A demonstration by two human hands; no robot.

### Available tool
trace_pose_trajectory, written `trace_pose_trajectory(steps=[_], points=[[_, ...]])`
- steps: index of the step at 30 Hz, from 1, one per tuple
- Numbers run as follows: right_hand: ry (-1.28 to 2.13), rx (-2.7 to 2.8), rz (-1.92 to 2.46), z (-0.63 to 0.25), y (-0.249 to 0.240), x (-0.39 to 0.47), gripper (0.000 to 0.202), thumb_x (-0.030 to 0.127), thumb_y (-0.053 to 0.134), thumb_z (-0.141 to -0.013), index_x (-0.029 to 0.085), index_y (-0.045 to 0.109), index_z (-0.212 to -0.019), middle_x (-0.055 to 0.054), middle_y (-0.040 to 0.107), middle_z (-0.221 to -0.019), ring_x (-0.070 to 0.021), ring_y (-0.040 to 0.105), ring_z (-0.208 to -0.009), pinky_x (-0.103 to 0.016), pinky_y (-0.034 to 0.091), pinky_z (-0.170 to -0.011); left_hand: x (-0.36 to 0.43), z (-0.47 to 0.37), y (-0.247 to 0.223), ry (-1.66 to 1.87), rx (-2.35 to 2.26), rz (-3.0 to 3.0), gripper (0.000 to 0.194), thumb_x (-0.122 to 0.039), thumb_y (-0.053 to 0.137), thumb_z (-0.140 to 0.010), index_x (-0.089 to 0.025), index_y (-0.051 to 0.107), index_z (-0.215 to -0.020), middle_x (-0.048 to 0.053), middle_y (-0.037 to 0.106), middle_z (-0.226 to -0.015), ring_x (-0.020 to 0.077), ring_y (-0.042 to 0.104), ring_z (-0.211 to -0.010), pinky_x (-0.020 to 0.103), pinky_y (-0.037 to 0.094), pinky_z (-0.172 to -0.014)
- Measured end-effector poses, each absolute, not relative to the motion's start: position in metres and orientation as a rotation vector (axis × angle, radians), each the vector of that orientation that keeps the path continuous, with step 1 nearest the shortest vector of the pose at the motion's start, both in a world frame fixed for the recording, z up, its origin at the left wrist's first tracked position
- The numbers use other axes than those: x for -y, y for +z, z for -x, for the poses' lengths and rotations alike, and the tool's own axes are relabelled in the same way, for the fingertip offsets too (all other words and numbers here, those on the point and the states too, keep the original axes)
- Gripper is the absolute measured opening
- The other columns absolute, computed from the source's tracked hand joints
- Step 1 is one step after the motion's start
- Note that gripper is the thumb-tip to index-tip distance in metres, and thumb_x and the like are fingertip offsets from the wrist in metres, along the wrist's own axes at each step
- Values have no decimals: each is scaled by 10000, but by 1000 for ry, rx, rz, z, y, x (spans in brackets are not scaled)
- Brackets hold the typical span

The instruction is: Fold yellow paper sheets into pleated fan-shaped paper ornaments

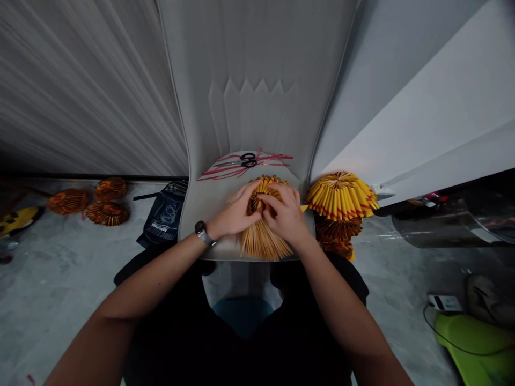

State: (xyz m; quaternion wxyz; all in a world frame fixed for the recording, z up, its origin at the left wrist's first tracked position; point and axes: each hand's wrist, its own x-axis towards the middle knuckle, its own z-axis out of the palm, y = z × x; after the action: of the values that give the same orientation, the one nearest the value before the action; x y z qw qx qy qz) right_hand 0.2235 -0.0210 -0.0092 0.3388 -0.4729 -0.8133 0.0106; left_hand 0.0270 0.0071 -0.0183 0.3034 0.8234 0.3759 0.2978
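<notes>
So there's a pleated paper fan, yellow with red up top, sitting on a smooth grey padded chair, both the left hand and right hand curled in and pinching its middle. Black scissors lie on shiny pink strips just beyond, dark printed bag on the floor

1 chair bears scissors, red strips, pleated paper.

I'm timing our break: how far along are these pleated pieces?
The yellow-and-red pieces beside the chair look finished. Left hand and right hand hold a fanned piece. Shaping that one seems left; pink strips lie by the scissors. The total remaining isn't shown.
</notes>
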Motion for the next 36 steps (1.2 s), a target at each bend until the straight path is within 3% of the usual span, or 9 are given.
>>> trace_pose_trajectory(steps=[3,6,9,19,26,36], points=[[83,2118,1254,-227,-9,21,325,169,579,-893,283,680,-1180,-89,622,-1267,-292,557,-1203,-530,390,-1069,-2,-36,-17,921,-1085,-2140,648,-238,641,-860,-217,355,-1441,156,445,-1507,301,440,-1418,516,367,-1193],[74,2060,1309,-230,-10,21,269,208,599,-908,263,692,-1153,-97,645,-1181,-286,584,-1137,-502,427,-1021,3,-42,-14,1082,-1207,-2124,354,-208,657,-841,-210,494,-1156,129,528,-1334,272,518,-1308,480,421,-1140],[62,1971,1338,-231,-12,19,188,276,626,-919,245,706,-1087,-107,643,-1134,-288,599,-1104,-487,462,-979,7,-47,-10,1068,-1212,-2189,123,-164,600,-880,-213,530,-969,89,571,-1182,236,573,-1186,432,472,-1070],[99,1820,1336,-226,-18,11,106,234,618,-911,253,696,-980,-82,683,-1043,-254,659,-1030,-462,532,-997,4,-54,-14,1090,-1178,-2235,97,-229,582,-960,-222,593,-1056,76,611,-1178,226,591,-1166,414,490,-1049],[93,1790,1331,-226,-20,10,101,218,621,-905,249,698,-963,-76,698,-1045,-243,676,-1013,-466,530,-1033,5,-55,-14,1116,-1161,-2243,107,-185,542,-974,-209,607,-1055,77,608,-1147,219,588,-1135,406,492,-1027],[185,1797,1315,-229,-16,9,131,203,627,-887,228,714,-983,-89,673,-1055,-232,666,-1027,-391,551,-984,4,-55,-14,1073,-1193,-2291,85,-216,578,-970,-198,611,-1046,59,628,-1015,214,608,-978,373,521,-895]])
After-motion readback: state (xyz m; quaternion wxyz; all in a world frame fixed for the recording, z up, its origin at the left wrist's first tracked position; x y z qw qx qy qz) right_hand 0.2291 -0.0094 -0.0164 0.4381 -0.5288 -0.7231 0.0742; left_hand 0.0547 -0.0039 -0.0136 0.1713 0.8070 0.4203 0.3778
